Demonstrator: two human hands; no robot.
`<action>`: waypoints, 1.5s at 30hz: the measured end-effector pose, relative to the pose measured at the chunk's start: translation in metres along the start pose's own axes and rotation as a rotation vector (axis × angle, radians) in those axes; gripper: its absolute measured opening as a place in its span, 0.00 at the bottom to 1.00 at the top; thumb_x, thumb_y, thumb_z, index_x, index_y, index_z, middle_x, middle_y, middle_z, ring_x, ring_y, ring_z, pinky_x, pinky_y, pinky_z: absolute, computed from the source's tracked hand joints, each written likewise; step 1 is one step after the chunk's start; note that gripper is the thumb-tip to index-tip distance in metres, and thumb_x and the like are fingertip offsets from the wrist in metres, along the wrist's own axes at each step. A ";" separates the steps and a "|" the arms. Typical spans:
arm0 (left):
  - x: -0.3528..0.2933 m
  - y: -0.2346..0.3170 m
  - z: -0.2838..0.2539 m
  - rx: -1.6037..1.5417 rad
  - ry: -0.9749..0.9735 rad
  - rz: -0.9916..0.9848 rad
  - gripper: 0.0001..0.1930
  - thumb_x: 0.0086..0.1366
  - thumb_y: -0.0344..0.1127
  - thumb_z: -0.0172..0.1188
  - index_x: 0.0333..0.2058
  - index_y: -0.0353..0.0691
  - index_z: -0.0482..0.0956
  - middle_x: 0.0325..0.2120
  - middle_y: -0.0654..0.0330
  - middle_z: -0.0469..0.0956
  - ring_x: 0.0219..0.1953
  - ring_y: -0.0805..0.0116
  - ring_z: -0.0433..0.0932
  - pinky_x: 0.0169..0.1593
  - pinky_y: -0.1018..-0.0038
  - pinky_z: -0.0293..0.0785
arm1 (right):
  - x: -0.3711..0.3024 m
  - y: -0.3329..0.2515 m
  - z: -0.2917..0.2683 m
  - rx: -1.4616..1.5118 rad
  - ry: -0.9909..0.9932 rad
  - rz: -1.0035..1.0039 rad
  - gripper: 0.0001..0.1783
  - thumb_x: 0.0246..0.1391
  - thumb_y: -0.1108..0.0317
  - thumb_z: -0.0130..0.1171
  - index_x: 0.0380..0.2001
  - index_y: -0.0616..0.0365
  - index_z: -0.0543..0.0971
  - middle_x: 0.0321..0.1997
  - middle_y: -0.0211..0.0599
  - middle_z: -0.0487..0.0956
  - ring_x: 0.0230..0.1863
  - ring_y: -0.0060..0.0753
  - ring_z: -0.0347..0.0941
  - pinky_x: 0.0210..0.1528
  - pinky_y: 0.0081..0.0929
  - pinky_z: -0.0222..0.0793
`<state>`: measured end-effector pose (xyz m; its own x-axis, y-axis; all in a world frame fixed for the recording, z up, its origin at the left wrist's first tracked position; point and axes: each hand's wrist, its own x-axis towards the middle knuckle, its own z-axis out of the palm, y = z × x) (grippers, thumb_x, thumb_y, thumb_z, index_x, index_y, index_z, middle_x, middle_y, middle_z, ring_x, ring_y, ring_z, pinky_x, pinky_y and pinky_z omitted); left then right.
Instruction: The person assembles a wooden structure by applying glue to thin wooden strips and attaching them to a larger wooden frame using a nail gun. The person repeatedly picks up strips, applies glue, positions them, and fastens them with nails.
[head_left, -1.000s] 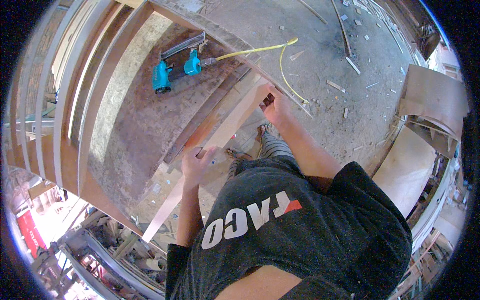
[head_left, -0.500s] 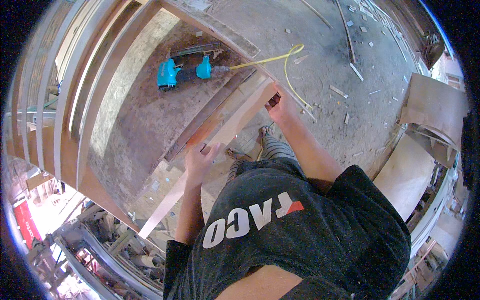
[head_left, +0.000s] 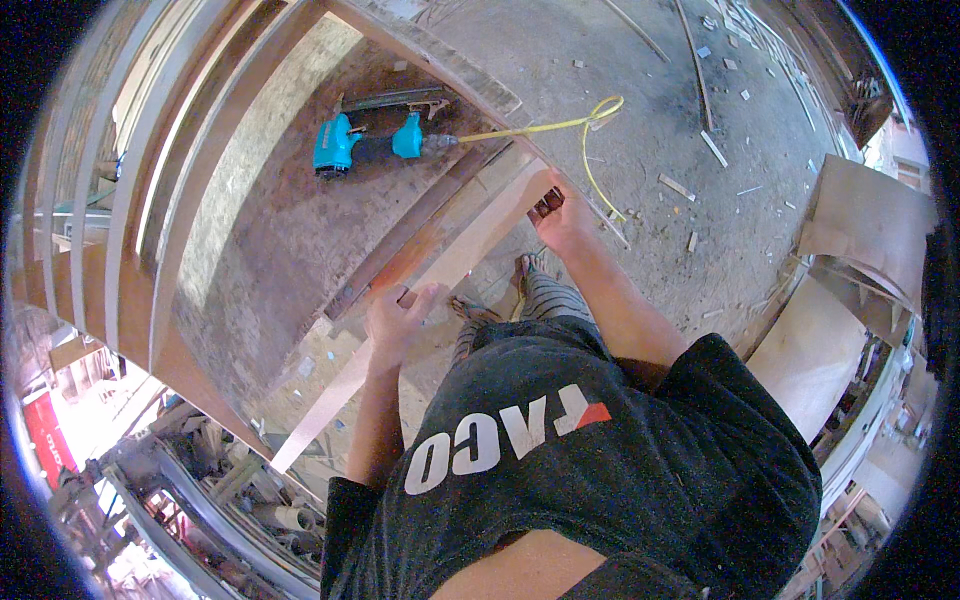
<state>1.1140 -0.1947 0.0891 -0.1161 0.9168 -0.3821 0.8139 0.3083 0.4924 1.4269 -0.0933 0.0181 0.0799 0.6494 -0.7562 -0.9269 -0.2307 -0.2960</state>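
A long, thin wooden strip runs diagonally in front of me, its pale lower-left end reaching past my left forearm. My left hand is closed around the strip near its middle, with the thumb along the near side. Toward the upper right end, my right hand grips it with curled fingers. The strip lies along the near edge of a wooden frame with a brown panel. On that panel rests a teal and black nail gun, out of both hands, with a yellow air hose at its handle end.
Curved wooden ribs rise at the left. Offcuts and thin sticks litter the concrete floor at the upper right. Bent plywood sheets stand at the right. Clutter and dark curved parts fill the lower left. My bare feet are just below the strip.
Both hands keep their hold on the strip and have barely shifted. The view has moved slightly, and the hose loop appears a little farther right.
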 end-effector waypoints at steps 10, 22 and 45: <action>0.000 0.003 -0.001 -0.035 -0.003 0.000 0.34 0.59 0.63 0.71 0.16 0.37 0.72 0.15 0.56 0.72 0.20 0.61 0.71 0.29 0.59 0.66 | -0.010 -0.007 -0.006 -0.045 -0.075 -0.016 0.15 0.64 0.59 0.67 0.49 0.54 0.79 0.47 0.35 0.80 0.50 0.39 0.76 0.59 0.44 0.74; -0.006 0.007 0.001 -0.046 -0.009 -0.023 0.33 0.58 0.65 0.71 0.18 0.37 0.76 0.16 0.56 0.76 0.21 0.61 0.74 0.31 0.61 0.71 | -0.015 -0.006 -0.015 -0.059 -0.072 -0.014 0.15 0.65 0.59 0.67 0.48 0.54 0.79 0.49 0.34 0.80 0.52 0.39 0.76 0.61 0.46 0.73; -0.009 0.011 0.002 0.004 0.032 -0.037 0.34 0.56 0.68 0.71 0.17 0.37 0.77 0.15 0.58 0.76 0.20 0.64 0.74 0.31 0.61 0.71 | -0.016 -0.012 -0.011 -0.066 -0.047 0.006 0.16 0.61 0.60 0.68 0.48 0.51 0.78 0.47 0.32 0.79 0.52 0.39 0.76 0.59 0.46 0.74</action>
<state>1.1251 -0.1998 0.0961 -0.1639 0.9125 -0.3749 0.8109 0.3410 0.4755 1.4405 -0.1089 0.0274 0.0552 0.6809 -0.7303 -0.9008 -0.2815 -0.3306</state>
